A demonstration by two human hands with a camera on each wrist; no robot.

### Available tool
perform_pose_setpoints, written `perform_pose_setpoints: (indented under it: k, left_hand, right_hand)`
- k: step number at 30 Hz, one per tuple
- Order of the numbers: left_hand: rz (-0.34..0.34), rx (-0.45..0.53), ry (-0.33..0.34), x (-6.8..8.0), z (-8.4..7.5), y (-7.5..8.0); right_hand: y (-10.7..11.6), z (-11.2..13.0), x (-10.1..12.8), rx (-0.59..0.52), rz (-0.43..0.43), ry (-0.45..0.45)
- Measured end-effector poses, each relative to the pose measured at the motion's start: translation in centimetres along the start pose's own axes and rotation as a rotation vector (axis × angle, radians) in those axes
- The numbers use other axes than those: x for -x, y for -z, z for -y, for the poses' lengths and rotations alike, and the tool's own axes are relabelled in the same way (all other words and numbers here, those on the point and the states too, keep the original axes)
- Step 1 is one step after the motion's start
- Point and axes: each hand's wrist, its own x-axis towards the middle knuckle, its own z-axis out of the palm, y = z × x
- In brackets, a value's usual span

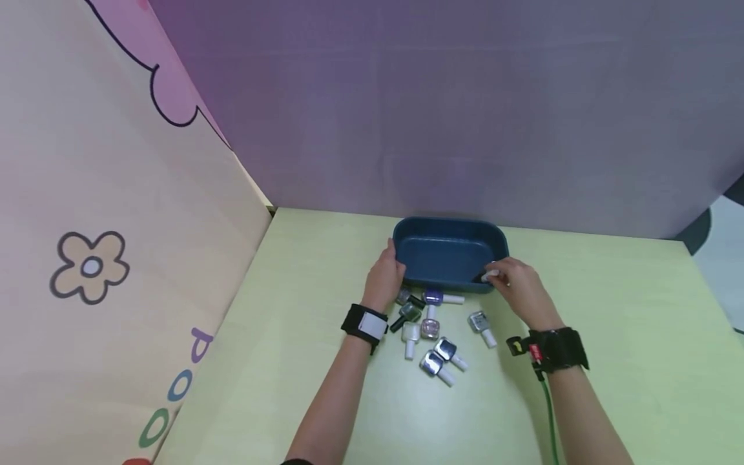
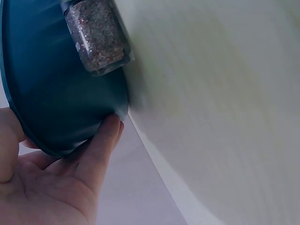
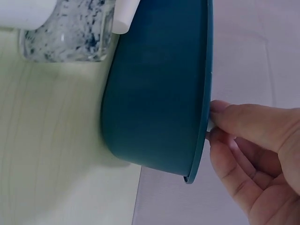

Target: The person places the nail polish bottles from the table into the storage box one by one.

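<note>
A dark blue rectangular basin (image 1: 447, 255) stands near the back of the table. My left hand (image 1: 383, 279) grips its left end; in the left wrist view the thumb is at the rim and the fingers lie along the outer wall. At the front right corner, my right hand (image 1: 523, 290) pinches a nail polish bottle by its white cap (image 1: 491, 275), the dark bottle end over the basin's inside. The right wrist view mostly hides that bottle behind the rim. In front of the basin lie several nail polish bottles, among them a purple one (image 1: 433, 296) and a glittery one (image 2: 98, 37).
Two silver bottles (image 1: 432, 363) with white caps lie closest to me. A speckled bottle (image 1: 479, 321) lies apart, near the right forearm. A purple-grey partition (image 1: 407, 129) rises behind the basin, and a printed panel (image 1: 116, 194) stands at left. A green cable (image 1: 549, 413) runs from the right wristband.
</note>
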Motion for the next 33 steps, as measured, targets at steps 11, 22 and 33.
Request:
perform_pose_setpoints:
  k: [11,22,33]
  left_hand:
    - [-0.003,0.023,0.012,-0.3,0.2,-0.1]
    - [-0.001,0.021,0.001,-0.3,0.4,-0.3]
    - [0.017,0.021,-0.027,0.9,-0.1,-0.4]
  right_hand:
    - [0.3,0.2,-0.6,-0.002,-0.018,0.018]
    - [0.3,1.1,0.4,-0.002,-0.019,-0.024]
    - [-0.8,3.1,3.0,-0.002,0.019,-0.002]
